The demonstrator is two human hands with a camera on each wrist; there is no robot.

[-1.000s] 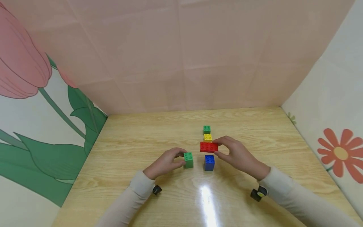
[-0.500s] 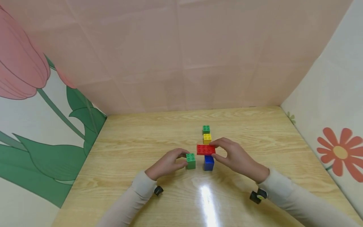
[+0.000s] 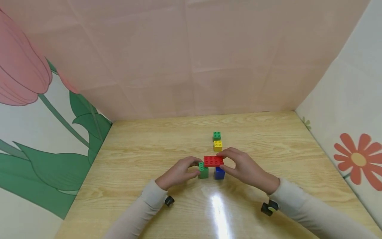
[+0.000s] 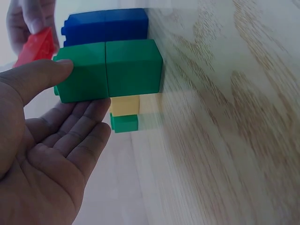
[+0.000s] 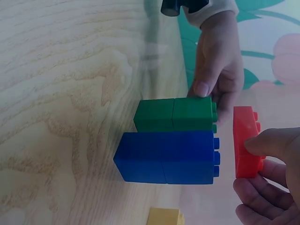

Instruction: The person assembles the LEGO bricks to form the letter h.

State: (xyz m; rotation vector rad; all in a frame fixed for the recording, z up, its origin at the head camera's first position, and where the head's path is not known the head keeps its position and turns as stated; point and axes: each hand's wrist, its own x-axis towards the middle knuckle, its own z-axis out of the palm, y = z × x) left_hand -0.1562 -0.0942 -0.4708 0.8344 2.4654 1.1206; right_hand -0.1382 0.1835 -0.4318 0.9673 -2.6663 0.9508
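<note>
The right hand [image 3: 247, 168] pinches a red brick [image 3: 212, 161] just above a green stack [image 3: 204, 173] and a blue stack [image 3: 220, 174] — apart from both. The left hand [image 3: 180, 171] grips the green stack's top

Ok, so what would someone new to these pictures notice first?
Probably the bright red brick, pinched in the right hand just above the green stack and blue stack. After that, perhaps the big pink tulip at the head view's left edge and the red flower near its right.
</note>
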